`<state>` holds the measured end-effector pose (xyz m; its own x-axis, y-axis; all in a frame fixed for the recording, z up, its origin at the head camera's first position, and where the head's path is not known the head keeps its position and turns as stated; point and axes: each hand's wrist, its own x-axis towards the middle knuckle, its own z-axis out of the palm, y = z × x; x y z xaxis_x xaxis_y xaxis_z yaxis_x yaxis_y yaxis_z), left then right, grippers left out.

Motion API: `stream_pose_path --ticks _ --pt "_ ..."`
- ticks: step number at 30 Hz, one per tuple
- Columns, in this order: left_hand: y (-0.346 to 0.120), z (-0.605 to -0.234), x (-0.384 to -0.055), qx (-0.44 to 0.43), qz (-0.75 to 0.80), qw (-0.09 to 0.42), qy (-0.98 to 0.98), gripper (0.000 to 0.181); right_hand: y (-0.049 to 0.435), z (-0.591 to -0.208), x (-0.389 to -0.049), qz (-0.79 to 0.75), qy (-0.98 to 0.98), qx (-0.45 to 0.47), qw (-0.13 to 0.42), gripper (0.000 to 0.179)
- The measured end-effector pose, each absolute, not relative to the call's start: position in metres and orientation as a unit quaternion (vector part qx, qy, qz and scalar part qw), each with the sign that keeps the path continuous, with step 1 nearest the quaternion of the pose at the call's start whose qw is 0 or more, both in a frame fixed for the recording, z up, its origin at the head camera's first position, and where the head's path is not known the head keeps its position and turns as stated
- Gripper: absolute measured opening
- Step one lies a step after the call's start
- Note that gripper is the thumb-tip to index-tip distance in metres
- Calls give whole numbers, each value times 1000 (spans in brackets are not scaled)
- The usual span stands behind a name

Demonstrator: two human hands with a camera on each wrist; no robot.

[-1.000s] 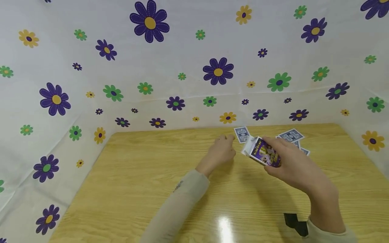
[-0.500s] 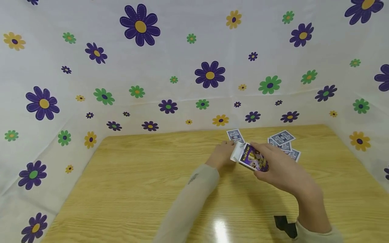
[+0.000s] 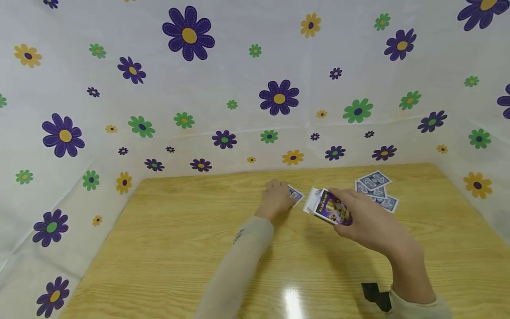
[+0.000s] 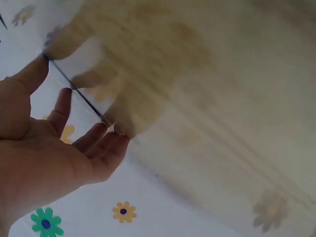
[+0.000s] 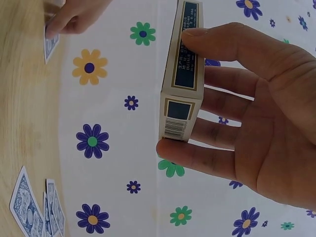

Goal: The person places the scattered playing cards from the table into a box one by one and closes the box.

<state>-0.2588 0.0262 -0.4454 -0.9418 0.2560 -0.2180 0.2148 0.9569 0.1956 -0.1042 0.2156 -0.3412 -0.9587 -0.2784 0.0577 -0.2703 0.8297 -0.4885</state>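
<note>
My left hand [image 3: 276, 198] is low over the table, its fingers at a blue-and-white backed playing card [image 3: 295, 194] partly hidden beneath it. In the left wrist view the card [image 4: 81, 96] shows edge-on as a thin dark line, thumb at one end and fingertips along the other. My right hand [image 3: 372, 221] grips a purple card box [image 3: 334, 208] above the table, tilted, its white flap [image 3: 312, 200] open toward the left hand. The right wrist view shows the thumb on the box's printed narrow side [image 5: 187, 64] and fingertips behind and at its barcode end.
Several more playing cards [image 3: 374, 180] lie overlapping, backs up, at the back right of the wooden table [image 3: 191, 239]. A flower-print white cloth [image 3: 223, 88] hangs behind and at both sides. A black angular piece [image 3: 376, 296] shows beside the right cuff.
The left hand reached the single card, then moved left with it; the card has turned and lies closer in. The right hand with the card box shifted slightly left earlier and now stays put.
</note>
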Motion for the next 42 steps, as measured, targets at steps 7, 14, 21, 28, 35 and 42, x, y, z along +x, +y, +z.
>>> stream_pose_path --ticks 7,14,21,28,35,42 --pt "7 -431 -256 88 159 171 968 88 213 -343 -106 -255 955 -149 6 77" --pt "-1 -429 -249 100 189 239 947 80 211 -345 -108 -260 953 -156 5 76" --pt "-10 -427 -242 118 173 251 945 53 208 -345 -107 -255 954 -157 1 76" --pt "-15 -423 -225 139 167 271 938 72 204 -346 -107 -244 955 -166 -3 76" --pt "-32 -428 -214 179 168 232 941 27 202 -349 -107 -232 957 -174 -11 77" --pt "-70 -408 -199 155 373 149 903 16 197 -346 -107 -226 959 -173 -10 76"
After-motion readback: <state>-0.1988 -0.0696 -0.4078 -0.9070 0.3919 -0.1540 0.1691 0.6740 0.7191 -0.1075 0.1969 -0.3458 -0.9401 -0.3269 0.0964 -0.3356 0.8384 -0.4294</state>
